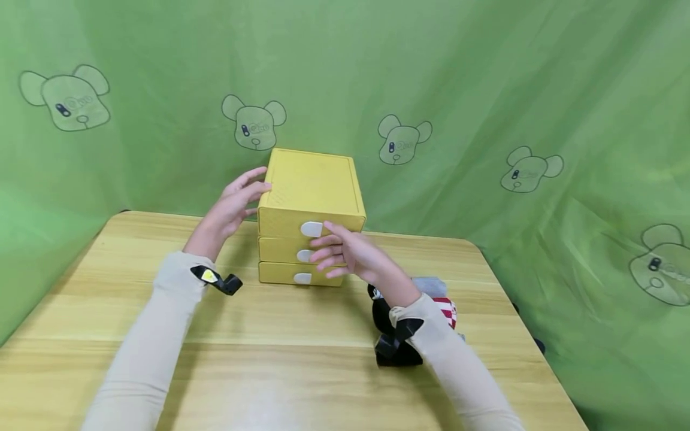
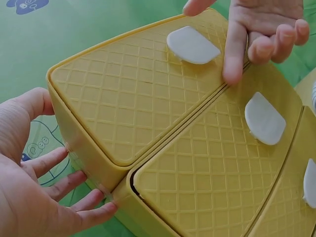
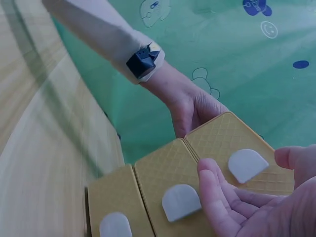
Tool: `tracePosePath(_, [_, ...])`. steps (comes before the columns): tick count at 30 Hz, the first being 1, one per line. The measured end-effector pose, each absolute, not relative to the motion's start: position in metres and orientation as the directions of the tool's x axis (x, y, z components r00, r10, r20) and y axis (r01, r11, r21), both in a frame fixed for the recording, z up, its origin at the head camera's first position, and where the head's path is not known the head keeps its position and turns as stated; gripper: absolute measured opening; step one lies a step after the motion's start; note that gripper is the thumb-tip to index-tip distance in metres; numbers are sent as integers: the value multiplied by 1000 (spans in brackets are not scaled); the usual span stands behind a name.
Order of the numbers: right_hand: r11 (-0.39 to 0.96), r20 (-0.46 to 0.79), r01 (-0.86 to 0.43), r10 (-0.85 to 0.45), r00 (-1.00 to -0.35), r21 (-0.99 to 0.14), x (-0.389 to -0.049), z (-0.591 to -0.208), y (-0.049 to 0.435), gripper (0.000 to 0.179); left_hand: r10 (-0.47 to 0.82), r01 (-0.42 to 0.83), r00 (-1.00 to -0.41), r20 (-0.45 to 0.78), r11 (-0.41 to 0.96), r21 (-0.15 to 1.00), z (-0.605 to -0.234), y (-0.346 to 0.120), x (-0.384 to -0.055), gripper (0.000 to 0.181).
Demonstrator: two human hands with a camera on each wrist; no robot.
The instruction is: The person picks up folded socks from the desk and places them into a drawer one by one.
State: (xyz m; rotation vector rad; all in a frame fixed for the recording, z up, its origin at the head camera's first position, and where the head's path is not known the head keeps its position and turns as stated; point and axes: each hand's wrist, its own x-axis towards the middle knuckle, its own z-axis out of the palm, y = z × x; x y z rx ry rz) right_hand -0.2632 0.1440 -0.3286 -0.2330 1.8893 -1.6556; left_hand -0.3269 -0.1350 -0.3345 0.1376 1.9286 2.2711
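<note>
Yellow drawers flanked by two bare hands

And there it is: the yellow drawer unit (image 1: 315,179) is set toward the far side of the wooden table (image 1: 242,371), close before a green cloth (image 1: 458,72) printed with bear heads. Three drawers are stacked in it, their fronts patterned like waffles, and each is fitted with a rounded white tab: the top tab (image 1: 311,229), the middle tab (image 1: 304,256), the bottom tab (image 1: 302,278).

On the left, the side wall is met by the left hand (image 1: 230,206)! Its fingers are spread apart, and from the left wrist the fingertips (image 2: 58,157) are seen laid against the yellow side.

Round the front, the right hand (image 1: 350,251) is held before the upper two drawers, thumb and fingers apart, the fingers loosely bent. One finger is placed right at the seam between the top and middle drawers; whether the front is actually touched cannot be told.

Over on the right, a grey cloth (image 1: 429,286), a red-and-white striped cloth (image 1: 445,308) and a black cloth (image 1: 399,358) are bunched on the table, partly covered by the right arm. Both arms are dressed in pale sleeves, and a black device is worn at the left wrist (image 1: 218,280) and another at the right (image 1: 396,338).
</note>
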Motion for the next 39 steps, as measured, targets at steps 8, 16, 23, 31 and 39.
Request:
tracePosePath(8, [117, -309, 290, -493, -813, -950, -268, -338, 135, 74, 172, -70, -984, -45, -141, 988, -333, -128, -327, 68])
tracePosePath(16, [55, -263, 267, -436, -861, -962, -265, -341, 127, 64, 154, -87, -986, -61, -163, 983, -333, -129, -327, 67])
tracePosePath(23, [81, -217, 202, -370, -903, -976, -258, -344, 126, 57, 167, -88, -984, -59, -169, 982, -336, -131, -327, 66])
tracePosePath(31, [174, -150, 96, -334, -930, -980, -238, -346, 125, 58, 170, -65, -985, -36, -169, 983, -338, -136, -328, 65])
tracePosePath(39, [220, -151, 78, -337, -929, -972, -211, -348, 126, 63, 173, -72, -984, -45, -152, 986, -338, -137, -329, 66])
